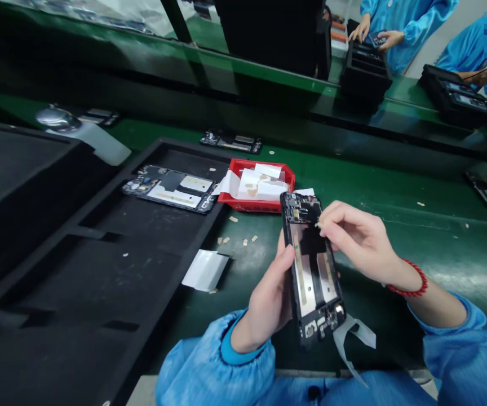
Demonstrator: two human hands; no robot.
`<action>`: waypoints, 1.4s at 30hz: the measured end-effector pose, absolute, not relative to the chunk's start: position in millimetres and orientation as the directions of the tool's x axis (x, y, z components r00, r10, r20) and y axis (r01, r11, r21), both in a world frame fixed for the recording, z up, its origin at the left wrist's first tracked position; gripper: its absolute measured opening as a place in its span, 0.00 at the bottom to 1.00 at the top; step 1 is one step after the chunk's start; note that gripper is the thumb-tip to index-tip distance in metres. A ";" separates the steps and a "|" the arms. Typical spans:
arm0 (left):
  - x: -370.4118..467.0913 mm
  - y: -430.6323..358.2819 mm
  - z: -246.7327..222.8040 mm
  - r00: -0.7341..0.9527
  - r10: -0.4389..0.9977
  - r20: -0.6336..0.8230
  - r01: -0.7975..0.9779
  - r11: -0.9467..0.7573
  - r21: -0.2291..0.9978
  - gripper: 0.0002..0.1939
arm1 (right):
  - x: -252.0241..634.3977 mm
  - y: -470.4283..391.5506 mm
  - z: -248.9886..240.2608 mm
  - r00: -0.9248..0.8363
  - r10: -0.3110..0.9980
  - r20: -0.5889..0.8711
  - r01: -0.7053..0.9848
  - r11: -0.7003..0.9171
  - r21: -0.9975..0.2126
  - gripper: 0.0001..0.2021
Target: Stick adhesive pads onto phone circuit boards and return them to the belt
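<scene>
My left hand (271, 290) is wrapped round an opened phone body (311, 265), holding it upright and slightly tilted above the bench. Its circuit board shows at the top end, with silver panels below. My right hand (355, 239) is closed in a pinch at the phone's upper right edge; a small pale bit shows at the fingertips, too small to name. Just beyond the phone stands a red bin (252, 207) with white paper pieces in it. A curled strip of clear film (353, 332) lies by the phone's lower end.
A black compartment tray (142, 242) on the left carries another opened phone (171, 189). Small tan pieces (246, 242) and a white sheet (205, 270) lie on the green bench (395, 203). More phone bodies (230, 141) lie behind. Two co-workers in blue (421, 28) are across the bench.
</scene>
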State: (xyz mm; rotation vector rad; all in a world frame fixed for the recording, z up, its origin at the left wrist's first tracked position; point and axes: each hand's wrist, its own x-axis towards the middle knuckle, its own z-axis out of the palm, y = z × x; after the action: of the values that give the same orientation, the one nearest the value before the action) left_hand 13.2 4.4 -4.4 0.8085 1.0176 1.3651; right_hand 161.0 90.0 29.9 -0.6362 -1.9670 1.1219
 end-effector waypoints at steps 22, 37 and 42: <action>18.7 -5.3 -3.6 -0.144 0.990 0.007 -0.220 -0.039 0.975 0.30 | 152.6 71.6 36.1 -0.683 0.613 0.397 0.044 0.577 -0.815 0.09; 16.5 -5.2 -5.1 -0.123 0.992 0.030 -0.209 -0.055 0.976 0.26 | 153.0 70.0 36.9 -0.683 0.615 0.393 0.039 0.568 -0.822 0.10; 15.6 -3.7 -4.2 -0.085 0.996 -0.021 -0.361 -0.012 0.932 0.24 | 153.6 69.3 38.2 -0.692 0.612 0.383 0.047 0.567 -0.822 0.09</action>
State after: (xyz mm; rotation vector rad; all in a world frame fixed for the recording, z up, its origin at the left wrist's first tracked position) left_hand 15.6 -3.7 -4.2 0.8853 0.9939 1.4216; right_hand 153.6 69.3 38.2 -0.5247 -2.1342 1.0929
